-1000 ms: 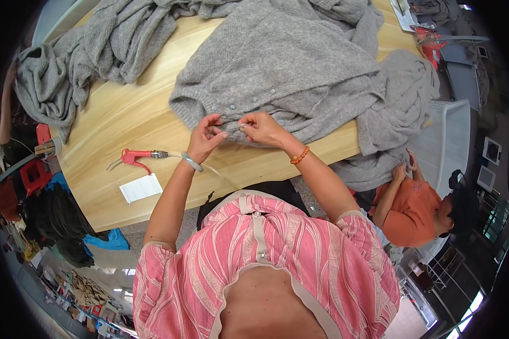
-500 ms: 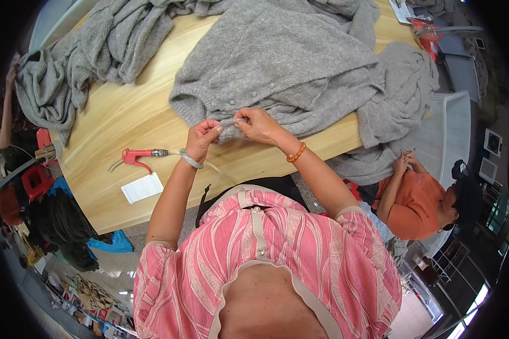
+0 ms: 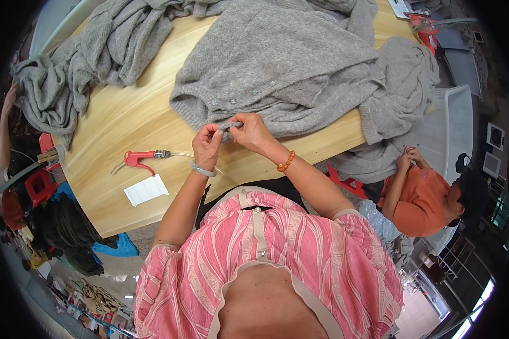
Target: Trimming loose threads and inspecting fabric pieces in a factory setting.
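A wide wooden table (image 3: pixel 110 121) is here, with yellow-brown stripes. On its left part lies a red air gun (image 3: pixel 133 157) with a thin hose (image 3: pixel 180 154) coming off it. A white card (image 3: pixel 146 190) lies just beside the gun. Past them, a big heap of grey clothes (image 3: pixel 119 48) sits along the far left edge. Off to the left I see a red stool (image 3: pixel 39 187), a pile of dark clothes (image 3: pixel 62 223) and a bright blue cloth (image 3: pixel 119 246). Over on the right, a person in an orange top (image 3: pixel 415 203) and a dark cap (image 3: pixel 476 195) is near a big pale tub (image 3: pixel 461 121).
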Demonstrator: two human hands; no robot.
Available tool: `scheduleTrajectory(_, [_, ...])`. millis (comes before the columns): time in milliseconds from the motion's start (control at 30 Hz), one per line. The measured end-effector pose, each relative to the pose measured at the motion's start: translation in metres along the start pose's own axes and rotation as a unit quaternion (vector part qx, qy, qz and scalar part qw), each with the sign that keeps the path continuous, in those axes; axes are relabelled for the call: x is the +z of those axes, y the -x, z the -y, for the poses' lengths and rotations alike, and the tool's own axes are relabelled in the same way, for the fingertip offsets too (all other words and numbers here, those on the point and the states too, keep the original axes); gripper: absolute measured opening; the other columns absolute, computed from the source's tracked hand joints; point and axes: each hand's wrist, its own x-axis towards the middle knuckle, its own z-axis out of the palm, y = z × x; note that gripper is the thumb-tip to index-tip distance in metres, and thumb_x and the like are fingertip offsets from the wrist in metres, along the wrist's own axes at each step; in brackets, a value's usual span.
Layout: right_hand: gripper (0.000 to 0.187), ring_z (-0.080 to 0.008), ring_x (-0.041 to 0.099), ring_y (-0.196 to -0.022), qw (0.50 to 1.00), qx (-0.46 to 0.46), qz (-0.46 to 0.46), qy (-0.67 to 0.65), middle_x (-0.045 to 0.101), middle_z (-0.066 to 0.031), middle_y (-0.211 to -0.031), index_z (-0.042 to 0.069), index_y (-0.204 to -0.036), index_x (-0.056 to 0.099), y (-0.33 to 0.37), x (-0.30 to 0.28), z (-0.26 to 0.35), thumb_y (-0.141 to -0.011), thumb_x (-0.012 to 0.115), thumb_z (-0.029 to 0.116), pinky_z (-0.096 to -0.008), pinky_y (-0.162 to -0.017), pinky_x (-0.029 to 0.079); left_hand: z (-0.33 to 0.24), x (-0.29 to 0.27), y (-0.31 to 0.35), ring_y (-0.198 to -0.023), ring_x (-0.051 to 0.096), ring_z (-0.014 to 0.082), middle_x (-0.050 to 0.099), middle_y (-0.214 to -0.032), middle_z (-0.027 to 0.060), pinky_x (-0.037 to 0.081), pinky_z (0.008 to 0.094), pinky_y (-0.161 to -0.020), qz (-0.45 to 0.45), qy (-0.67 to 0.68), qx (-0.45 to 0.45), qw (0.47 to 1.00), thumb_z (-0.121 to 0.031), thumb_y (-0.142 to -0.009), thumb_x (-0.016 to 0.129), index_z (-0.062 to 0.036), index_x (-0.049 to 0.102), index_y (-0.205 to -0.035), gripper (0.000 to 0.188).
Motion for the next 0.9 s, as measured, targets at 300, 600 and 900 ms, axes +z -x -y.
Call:
scheduleTrajectory(300, [0.016,-0.0351,0.059,-0.074,0.972,-0.168,-0.098,0.133,0.060,-0.0191,-0.079,-0.001,-0.085,0.057,-0.008,0.012,-0.014,-0.072,0.059,0.010,-0.0410,-0.066,0.047,-0.008,-0.008,-0.017,-0.069,0.052,0.0045,0.058,-0.080,-0.0008,0.042,0.0179,-0.062,0.024,-0.046,-0.017,0.999,-0.003,-0.085,0.059,-0.0024,0.057,-0.094,0.010])
scheduleTrajectory(600, [0.018,-0.0357,0.058,-0.073,0.964,-0.213,-0.064,0.146,0.056,-0.0170,-0.081,0.001,-0.088,0.055,-0.003,0.013,-0.018,-0.072,0.059,0.009,-0.0411,-0.066,0.047,-0.019,-0.008,-0.082,-0.055,0.056,0.0076,0.060,-0.073,0.0013,0.046,0.0212,-0.047,-0.115,0.052,-0.249,0.960,-0.021,-0.076,0.074,-0.0083,0.056,-0.082,0.023])
scheduleTrajectory(900, [0.017,-0.0340,0.056,-0.073,0.962,-0.213,-0.093,0.141,0.053,-0.0159,-0.079,0.000,-0.087,0.055,-0.006,0.003,-0.013,-0.071,0.057,0.005,-0.0403,-0.067,0.046,-0.009,-0.005,-0.097,-0.050,0.054,0.0074,0.059,-0.063,0.0001,0.040,0.0182,-0.042,-0.060,-0.042,-0.190,0.979,-0.012,-0.074,0.073,-0.0059,0.059,-0.071,0.016])
